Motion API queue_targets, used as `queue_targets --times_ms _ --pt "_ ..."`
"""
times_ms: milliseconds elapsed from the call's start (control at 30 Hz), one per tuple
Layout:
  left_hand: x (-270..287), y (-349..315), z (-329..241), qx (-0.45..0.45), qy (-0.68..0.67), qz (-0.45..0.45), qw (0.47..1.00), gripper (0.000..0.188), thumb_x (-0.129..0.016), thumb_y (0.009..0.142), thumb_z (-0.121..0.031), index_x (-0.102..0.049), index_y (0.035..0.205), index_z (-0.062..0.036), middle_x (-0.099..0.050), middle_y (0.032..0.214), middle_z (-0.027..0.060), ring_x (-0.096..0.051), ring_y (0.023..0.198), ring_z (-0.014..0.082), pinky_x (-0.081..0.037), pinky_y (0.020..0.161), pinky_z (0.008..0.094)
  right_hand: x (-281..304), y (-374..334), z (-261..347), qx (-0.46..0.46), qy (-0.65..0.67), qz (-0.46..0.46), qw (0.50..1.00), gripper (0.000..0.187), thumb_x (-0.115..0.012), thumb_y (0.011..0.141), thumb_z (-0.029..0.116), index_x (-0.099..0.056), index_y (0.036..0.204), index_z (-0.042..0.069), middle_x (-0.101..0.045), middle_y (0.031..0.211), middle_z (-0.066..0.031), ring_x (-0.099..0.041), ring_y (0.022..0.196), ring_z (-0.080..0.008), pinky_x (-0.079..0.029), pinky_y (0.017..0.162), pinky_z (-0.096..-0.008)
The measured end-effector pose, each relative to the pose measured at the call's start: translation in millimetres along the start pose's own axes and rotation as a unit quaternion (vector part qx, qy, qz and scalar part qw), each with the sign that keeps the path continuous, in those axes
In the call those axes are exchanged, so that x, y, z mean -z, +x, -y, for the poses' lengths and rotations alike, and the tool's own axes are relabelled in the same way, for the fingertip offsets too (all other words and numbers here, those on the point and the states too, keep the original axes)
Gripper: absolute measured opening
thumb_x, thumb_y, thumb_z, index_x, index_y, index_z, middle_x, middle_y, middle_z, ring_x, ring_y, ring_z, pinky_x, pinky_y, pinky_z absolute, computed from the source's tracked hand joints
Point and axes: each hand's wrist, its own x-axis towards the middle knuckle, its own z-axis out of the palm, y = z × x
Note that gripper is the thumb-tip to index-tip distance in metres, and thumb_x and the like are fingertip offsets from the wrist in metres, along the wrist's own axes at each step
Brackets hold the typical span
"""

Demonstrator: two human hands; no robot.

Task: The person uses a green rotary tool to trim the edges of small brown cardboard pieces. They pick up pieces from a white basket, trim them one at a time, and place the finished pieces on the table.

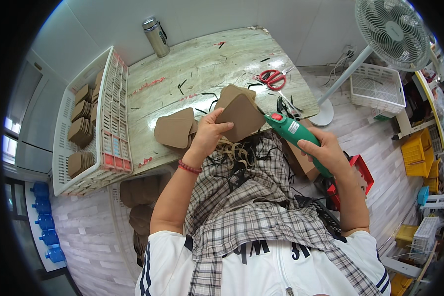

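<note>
My left hand pinches a flat brown piece with rounded corners, thumb on its upper face. Wrapped in my right hand is a green handheld power tool with a red switch; its narrow tip meets or nearly meets the piece's right edge. I cannot tell whether they touch. More brown pieces lie on the table just behind the held one. To the left of my left hand rests a small pile of similar pieces. Dark and tan strips lie over the plaid apron on my lap.
Red-handled scissors lie on the wooden table among black scraps. A white crate with stacked brown pieces stands at the left, a steel flask at the back. A fan and a red box are at the right.
</note>
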Motion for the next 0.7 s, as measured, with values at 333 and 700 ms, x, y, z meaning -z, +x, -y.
queue_targets --times_ms 333,700 --pt "0 -13 13 0.078 -0.003 0.008 0.997 0.035 -0.060 0.081 0.007 -0.058 0.115 -0.0030 -0.064 0.104 0.0030 -0.061 0.092 0.0105 -0.049 0.080 0.0248 -15 15 -8 -0.007 0.040 0.021 0.999 0.027 -0.061 0.088 0.024 -0.062 0.099 -0.001 -0.059 0.072 -0.0016 -0.052 0.058 -0.0056 -0.043 0.054 -0.0215" --pt "27 -13 -14 -0.075 0.138 -0.077 0.985 0.017 -0.069 0.077 0.002 -0.062 0.091 -0.0044 -0.064 0.082 -0.0003 -0.058 0.072 0.0071 -0.047 0.068 0.0223 -7 18 -15 -0.037 0.066 0.110 0.991 0.027 -0.060 0.089 0.027 -0.059 0.092 0.000 -0.059 0.070 -0.0041 -0.054 0.054 -0.0078 -0.044 0.051 -0.0205"
